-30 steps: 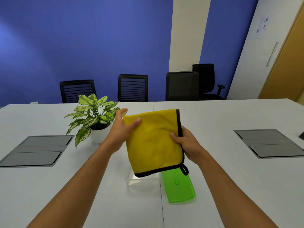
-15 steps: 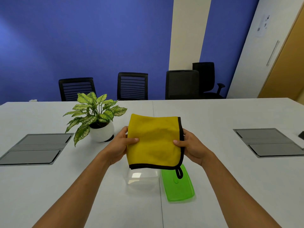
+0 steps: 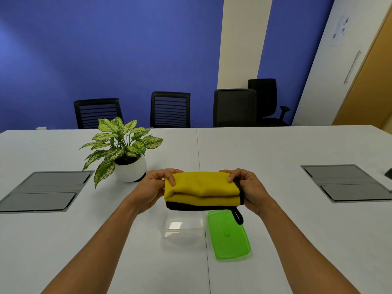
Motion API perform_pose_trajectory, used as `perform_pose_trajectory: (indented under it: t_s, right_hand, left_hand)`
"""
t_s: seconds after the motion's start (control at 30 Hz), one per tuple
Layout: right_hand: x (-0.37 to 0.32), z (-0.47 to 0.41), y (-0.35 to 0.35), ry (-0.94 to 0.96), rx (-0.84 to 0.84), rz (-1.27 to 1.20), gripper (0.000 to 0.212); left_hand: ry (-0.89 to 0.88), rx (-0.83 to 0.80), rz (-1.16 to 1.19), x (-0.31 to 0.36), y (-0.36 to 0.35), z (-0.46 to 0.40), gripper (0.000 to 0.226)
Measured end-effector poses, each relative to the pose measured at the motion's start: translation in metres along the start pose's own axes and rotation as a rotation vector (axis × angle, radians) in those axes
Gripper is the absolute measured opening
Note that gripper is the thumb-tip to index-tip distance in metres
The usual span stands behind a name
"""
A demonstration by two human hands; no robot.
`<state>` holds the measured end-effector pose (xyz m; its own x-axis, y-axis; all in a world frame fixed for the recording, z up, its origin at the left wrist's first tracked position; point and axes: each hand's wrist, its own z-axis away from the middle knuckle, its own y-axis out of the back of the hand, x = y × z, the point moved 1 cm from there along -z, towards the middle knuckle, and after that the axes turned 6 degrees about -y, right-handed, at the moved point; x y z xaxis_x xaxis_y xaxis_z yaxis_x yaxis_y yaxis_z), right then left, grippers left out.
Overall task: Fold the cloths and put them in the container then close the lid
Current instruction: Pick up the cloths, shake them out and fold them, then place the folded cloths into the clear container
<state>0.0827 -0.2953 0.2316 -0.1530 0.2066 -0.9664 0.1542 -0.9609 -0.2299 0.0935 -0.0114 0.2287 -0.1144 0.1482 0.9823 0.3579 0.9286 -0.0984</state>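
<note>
Flat green plastic lid point(image 3: 229, 235) lies on white table point(image 3: 297, 219), just right of open clear plastic container point(image 3: 182, 227). Above container, folded yellow cloth with black trim point(image 3: 202, 190) held in air. Left hand point(image 3: 151, 188) pinches cloth's left end, right hand point(image 3: 249, 188) its right end. Beyond left hand, green leafy plant in white pot point(image 3: 127, 153).

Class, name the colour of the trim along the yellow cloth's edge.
Black, clearest in the head view, along the bottom edge of the cloth and its hanging loop.
</note>
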Motion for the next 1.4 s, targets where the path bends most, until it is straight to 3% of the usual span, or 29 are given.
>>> perform_pose_trajectory:
  t_s: [0.17,0.27,0.4,0.6,0.83,1.17,1.27,1.4]
  right_hand:
    - [0.012,-0.005,0.01,-0.119,-0.045,-0.1,0.038]
    - [0.022,-0.008,0.01,-0.155,-0.055,-0.121,0.028]
    - [0.039,-0.011,0.005,-0.111,0.018,0.123,0.029]
    - [0.073,-0.023,-0.003,-0.128,0.113,0.312,0.026]
    - [0.119,-0.057,-0.015,-0.14,0.211,0.579,0.024]
    - [0.179,-0.122,-0.02,-0.176,0.096,0.894,0.033]
    - [0.199,-0.14,-0.017,-0.197,0.07,0.98,0.032]
    - [0.221,-0.159,-0.017,-0.204,0.022,1.139,0.031]
  left_hand:
    - [0.112,0.024,0.13,-0.006,0.007,0.001,0.032]
    - [0.123,0.05,0.018,-0.018,0.009,0.004,0.012]
    - [0.123,0.13,-0.185,-0.037,0.014,0.009,0.018]
    - [0.159,0.294,-0.381,-0.062,0.016,0.012,0.019]
    - [0.251,0.376,-0.624,-0.104,0.027,0.004,0.026]
    - [0.353,0.159,-0.931,-0.171,0.058,-0.031,0.042]
    - [0.438,0.183,-0.949,-0.194,0.06,-0.044,0.034]
    - [0.421,0.169,-1.118,-0.221,0.051,-0.059,0.032]
